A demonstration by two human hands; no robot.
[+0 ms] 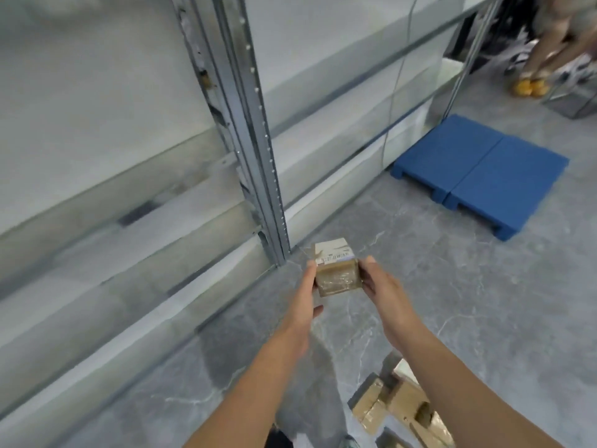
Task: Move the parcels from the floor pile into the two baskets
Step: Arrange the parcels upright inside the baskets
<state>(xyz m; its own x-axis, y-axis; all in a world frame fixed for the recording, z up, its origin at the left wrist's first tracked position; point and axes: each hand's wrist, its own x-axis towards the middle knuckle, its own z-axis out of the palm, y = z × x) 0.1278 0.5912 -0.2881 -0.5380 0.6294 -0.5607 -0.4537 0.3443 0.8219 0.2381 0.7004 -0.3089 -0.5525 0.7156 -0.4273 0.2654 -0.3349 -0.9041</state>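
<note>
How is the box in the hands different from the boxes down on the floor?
The held box is up in the air, gripped by the left hand and right hand; the floor boxes lie on the grey floor, untouched. The held box is alone; the floor boxes are heaped together and tilted. Both are brown cardboard wrapped in shiny tape.

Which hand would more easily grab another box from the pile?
Probably the right hand. It and the left hand both grip the parcel, but the pile lies below the right forearm, farther from the left.
</note>
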